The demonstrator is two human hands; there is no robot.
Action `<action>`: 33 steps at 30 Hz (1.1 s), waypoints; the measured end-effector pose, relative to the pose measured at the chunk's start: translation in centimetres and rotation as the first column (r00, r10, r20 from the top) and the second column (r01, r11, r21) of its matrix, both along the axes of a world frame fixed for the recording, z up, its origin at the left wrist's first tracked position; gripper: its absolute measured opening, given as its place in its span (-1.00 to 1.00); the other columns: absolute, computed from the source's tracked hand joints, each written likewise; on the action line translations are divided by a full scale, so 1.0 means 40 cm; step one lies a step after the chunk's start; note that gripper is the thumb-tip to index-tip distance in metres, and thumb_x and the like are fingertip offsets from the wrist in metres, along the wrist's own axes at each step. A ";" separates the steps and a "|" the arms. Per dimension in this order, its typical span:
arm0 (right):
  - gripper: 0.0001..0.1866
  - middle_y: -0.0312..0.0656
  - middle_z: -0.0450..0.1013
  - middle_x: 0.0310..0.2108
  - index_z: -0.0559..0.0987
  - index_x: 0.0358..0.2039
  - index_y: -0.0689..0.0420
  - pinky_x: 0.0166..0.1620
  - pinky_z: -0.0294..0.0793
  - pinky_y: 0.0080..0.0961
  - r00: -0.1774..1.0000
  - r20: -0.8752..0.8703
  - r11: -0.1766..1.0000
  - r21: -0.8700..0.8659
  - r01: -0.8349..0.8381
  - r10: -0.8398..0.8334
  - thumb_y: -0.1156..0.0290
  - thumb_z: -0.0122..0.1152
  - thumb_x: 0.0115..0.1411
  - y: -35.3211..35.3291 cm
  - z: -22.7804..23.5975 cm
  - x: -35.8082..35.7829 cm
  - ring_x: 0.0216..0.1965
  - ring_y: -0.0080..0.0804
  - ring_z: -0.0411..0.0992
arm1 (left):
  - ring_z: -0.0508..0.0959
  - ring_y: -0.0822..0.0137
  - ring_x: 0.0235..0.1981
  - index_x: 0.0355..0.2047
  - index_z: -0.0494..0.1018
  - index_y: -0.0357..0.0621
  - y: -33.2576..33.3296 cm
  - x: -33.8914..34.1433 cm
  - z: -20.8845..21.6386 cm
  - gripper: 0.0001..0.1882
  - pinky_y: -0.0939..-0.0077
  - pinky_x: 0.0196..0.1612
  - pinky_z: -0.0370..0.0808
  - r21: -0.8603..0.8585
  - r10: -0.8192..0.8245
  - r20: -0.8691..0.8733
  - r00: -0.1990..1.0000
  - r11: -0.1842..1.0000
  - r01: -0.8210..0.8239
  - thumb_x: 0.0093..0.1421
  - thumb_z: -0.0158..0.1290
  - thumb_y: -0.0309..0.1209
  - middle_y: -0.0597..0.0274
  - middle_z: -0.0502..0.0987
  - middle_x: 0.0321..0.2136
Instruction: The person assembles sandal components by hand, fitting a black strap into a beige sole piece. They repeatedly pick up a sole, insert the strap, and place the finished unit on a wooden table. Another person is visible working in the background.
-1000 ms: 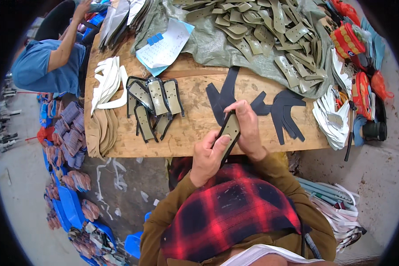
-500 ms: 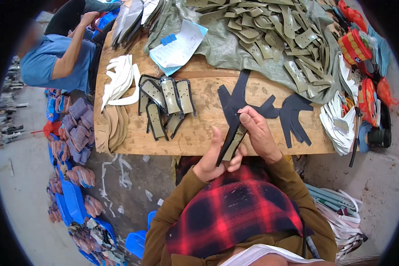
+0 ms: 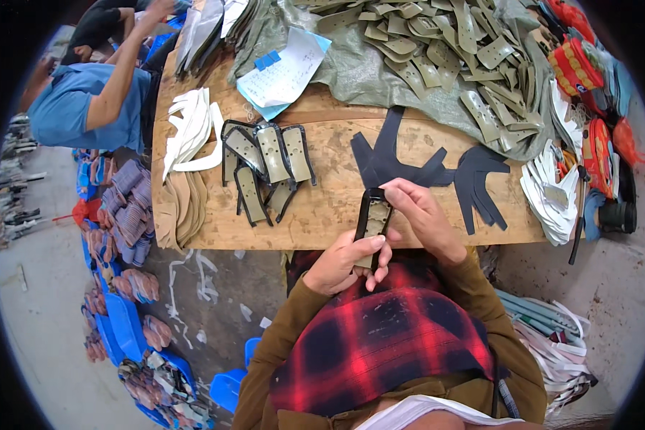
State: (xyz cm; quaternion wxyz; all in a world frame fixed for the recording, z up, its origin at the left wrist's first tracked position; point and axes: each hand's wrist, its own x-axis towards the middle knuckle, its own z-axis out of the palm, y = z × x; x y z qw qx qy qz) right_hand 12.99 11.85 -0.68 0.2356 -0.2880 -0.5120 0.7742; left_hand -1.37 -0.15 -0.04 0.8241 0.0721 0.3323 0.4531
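Between my hands, over the table's near edge, is a curved olive plate with black edging (image 3: 374,223). My left hand (image 3: 349,258) grips its lower part, thumb across the face. At the top right corner, my right hand (image 3: 424,218) pinches the black edging between thumb and fingers. The edging runs along the left side and over the top; my fingers hide part of the right side. Beyond my hands lie black forked fabric pieces (image 3: 387,154), with more dark cut pieces (image 3: 480,183) to the right. Several black-edged olive plates (image 3: 271,154) form a cluster to the left.
A heap of bare olive plates (image 3: 444,54) lies on a green sheet (image 3: 351,82) at the back. White cut pieces (image 3: 190,132) and tan pieces (image 3: 184,211) stack at left, more white pieces (image 3: 550,193) at right. A person in a blue shirt (image 3: 86,107) works at far left.
The plate has turned so that its face shows more, and my left thumb has come down across it. My right hand has shifted slightly right and down. The person in blue has raised an arm.
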 end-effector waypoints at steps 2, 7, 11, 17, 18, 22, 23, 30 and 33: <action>-0.71 -0.41 0.39 -0.49 0.49 -0.15 0.20 -0.47 0.28 -0.74 0.999 0.052 0.998 -0.065 -0.009 0.012 0.22 -0.04 0.43 -0.012 -0.026 0.010 -0.50 -0.78 0.29 | 0.50 0.37 -0.55 -0.01 0.31 -0.26 -0.001 0.003 -0.001 -0.66 0.68 -0.70 0.34 0.025 -0.015 -0.036 0.999 1.000 0.015 0.41 -0.12 -0.23 0.21 0.42 -0.45; -0.66 -0.36 0.37 -0.50 0.45 0.03 0.26 -0.49 0.32 -0.67 0.978 0.164 0.989 0.092 0.118 -0.132 0.28 -0.05 0.42 -0.075 -0.005 0.015 -0.60 -0.64 0.29 | 0.47 0.44 -0.57 0.01 0.31 -0.27 -0.005 -0.002 0.013 -0.53 0.71 -0.74 0.25 0.062 -0.008 -0.126 0.992 0.998 0.016 0.43 -0.19 -0.06 0.24 0.40 -0.46; -0.65 -0.06 0.49 -0.32 0.43 0.07 0.25 -0.19 0.48 -0.36 0.988 0.102 0.816 0.577 0.039 -0.120 0.45 0.10 0.28 -0.093 -0.051 0.014 -0.25 -0.22 0.53 | 0.44 0.54 -0.64 -0.13 0.39 -0.19 0.015 -0.066 -0.008 -0.63 0.70 -0.71 0.26 0.149 0.100 -0.510 0.854 0.988 -0.026 0.41 -0.11 -0.09 0.32 0.45 -0.54; -0.75 -0.17 0.41 -0.29 0.54 -0.24 0.14 -0.22 0.34 -0.29 0.856 0.329 0.326 0.923 -0.202 -0.400 0.38 0.33 0.05 0.041 -0.065 0.071 -0.25 -0.17 0.37 | 0.47 -0.05 -0.03 0.17 0.27 -0.29 0.103 -0.234 0.044 -0.31 0.13 0.00 0.40 0.459 0.489 -0.667 -0.562 0.864 0.208 0.20 0.17 -0.07 -0.12 0.42 -0.02; -0.77 -0.20 0.35 -0.34 0.52 -0.32 0.09 -0.21 0.27 -0.32 0.847 0.370 0.303 0.916 -0.264 -0.382 0.37 0.35 0.00 0.041 -0.080 0.063 -0.22 -0.21 0.32 | 0.44 -0.07 0.02 0.18 0.27 -0.29 0.102 -0.231 0.053 -0.30 0.11 0.05 0.38 0.441 0.498 -0.587 -0.638 0.858 0.263 0.19 0.19 -0.08 -0.13 0.39 0.03; -0.79 -0.20 0.35 -0.33 0.50 -0.39 0.08 -0.19 0.26 -0.32 0.831 0.419 0.332 0.893 -0.304 -0.366 0.39 0.35 -0.02 0.038 -0.093 0.062 -0.22 -0.20 0.33 | 0.55 0.30 -0.22 0.03 0.41 -0.28 0.047 -0.145 0.036 -0.50 0.48 -0.23 0.49 0.380 0.382 -0.909 -0.166 0.924 0.049 0.16 0.24 -0.26 0.03 0.53 -0.16; -0.80 -0.20 0.35 -0.33 0.50 -0.40 0.08 -0.18 0.26 -0.32 0.835 0.419 0.345 0.890 -0.298 -0.357 0.39 0.35 -0.03 0.038 -0.098 0.062 -0.22 -0.20 0.33 | 0.55 0.38 -0.30 0.01 0.42 -0.28 0.034 -0.103 0.018 -0.54 0.54 -0.31 0.48 0.292 0.296 -0.947 0.125 0.955 -0.050 0.18 0.23 -0.29 0.13 0.54 -0.26; -0.86 -0.27 0.42 -0.49 0.51 -0.41 0.04 -0.16 0.28 -0.32 0.944 0.321 0.458 0.852 -0.253 -0.077 0.33 0.30 0.08 0.059 -0.004 0.074 -0.37 -0.23 0.41 | 0.52 0.61 -0.40 -0.07 0.52 -0.20 0.055 0.042 -0.085 -0.75 0.65 -0.41 0.53 0.137 0.277 -0.424 0.862 0.961 -0.241 0.35 0.03 -0.33 0.28 0.61 -0.29; -0.82 -0.18 0.51 -0.42 0.57 -0.32 0.09 -0.27 0.38 -0.34 0.916 0.369 0.476 0.841 -0.258 -0.155 0.28 0.28 0.15 0.153 0.001 0.138 -0.36 -0.17 0.47 | 0.53 0.62 -0.38 -0.07 0.52 -0.21 0.086 0.047 -0.062 -0.75 0.66 -0.40 0.53 0.254 0.363 -0.426 0.829 0.927 -0.275 0.37 0.01 -0.33 0.23 0.62 -0.21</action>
